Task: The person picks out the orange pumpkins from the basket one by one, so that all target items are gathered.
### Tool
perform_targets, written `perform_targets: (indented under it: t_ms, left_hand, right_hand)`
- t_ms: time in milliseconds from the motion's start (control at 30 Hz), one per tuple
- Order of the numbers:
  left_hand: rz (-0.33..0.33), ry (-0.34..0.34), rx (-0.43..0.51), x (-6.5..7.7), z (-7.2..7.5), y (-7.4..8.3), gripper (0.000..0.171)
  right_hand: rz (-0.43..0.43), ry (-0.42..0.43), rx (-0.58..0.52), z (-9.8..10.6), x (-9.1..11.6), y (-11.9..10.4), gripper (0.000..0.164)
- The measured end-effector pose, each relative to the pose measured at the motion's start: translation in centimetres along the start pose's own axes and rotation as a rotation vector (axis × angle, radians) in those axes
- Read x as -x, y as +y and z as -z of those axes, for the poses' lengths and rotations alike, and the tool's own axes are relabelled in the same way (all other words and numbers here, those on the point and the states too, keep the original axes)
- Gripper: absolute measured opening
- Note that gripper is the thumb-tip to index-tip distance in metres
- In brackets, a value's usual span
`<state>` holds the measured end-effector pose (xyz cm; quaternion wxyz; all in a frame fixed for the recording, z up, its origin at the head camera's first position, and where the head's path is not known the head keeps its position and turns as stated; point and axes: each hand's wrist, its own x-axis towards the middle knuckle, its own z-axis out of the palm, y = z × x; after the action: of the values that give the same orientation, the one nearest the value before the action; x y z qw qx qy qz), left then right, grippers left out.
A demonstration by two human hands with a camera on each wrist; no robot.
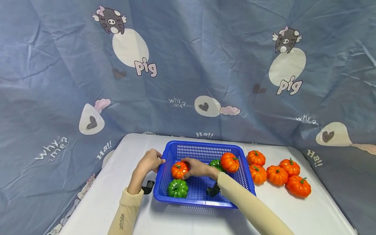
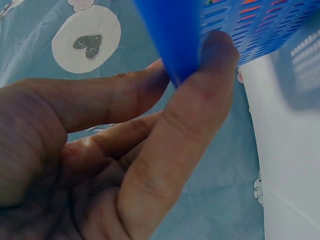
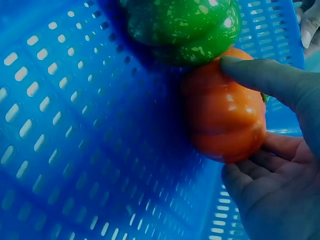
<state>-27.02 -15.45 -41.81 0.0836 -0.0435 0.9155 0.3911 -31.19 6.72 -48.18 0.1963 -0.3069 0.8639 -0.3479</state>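
Observation:
My left hand [image 1: 151, 160] pinches the left rim of a blue plastic basket [image 1: 188, 201] between thumb and fingers; the left wrist view shows the rim [image 2: 172, 35] between them. Inside the basket my right hand [image 1: 198, 168] grips a small orange pumpkin [image 1: 179, 170] near the left wall. In the right wrist view the thumb and fingers lie on opposite sides of this pumpkin [image 3: 225, 110]. A green pumpkin [image 1: 177, 188] sits right beside it, at the basket's front left. Toward the right end are another orange pumpkin [image 1: 229, 162] and a green one [image 1: 216, 164], partly hidden.
Several orange pumpkins [image 1: 277, 175] stand on the white table [image 1: 123, 163] to the right of the basket. A blue-grey cloth [image 1: 182, 65] with pig prints hangs behind the table. The basket casts a perforated shadow on the tabletop along its front.

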Motion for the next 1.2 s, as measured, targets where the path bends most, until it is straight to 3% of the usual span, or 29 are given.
perform_targets:
  t_ms: [267,533,800,1200]
  left_hand:
    - [0.004,0.001,-0.015,0.2,0.0,0.0,0.033]
    - [-0.004,-0.003,0.013,0.1,-0.2,-0.2,0.032]
    - [-0.055,0.013,0.030,0.2,-0.1,-0.1,0.030]
    - [-0.047,0.014,0.014,0.2,0.0,0.0,0.033]
  right_hand:
    - [-0.005,0.010,0.025,0.4,0.4,-0.2,0.072]
    - [-0.033,0.025,-0.006,2.4,1.9,-0.9,0.070]
    - [-0.027,0.033,-0.035,4.4,4.7,-1.8,0.069]
    - [0.003,0.042,-0.064,5.3,9.0,-1.5,0.073]
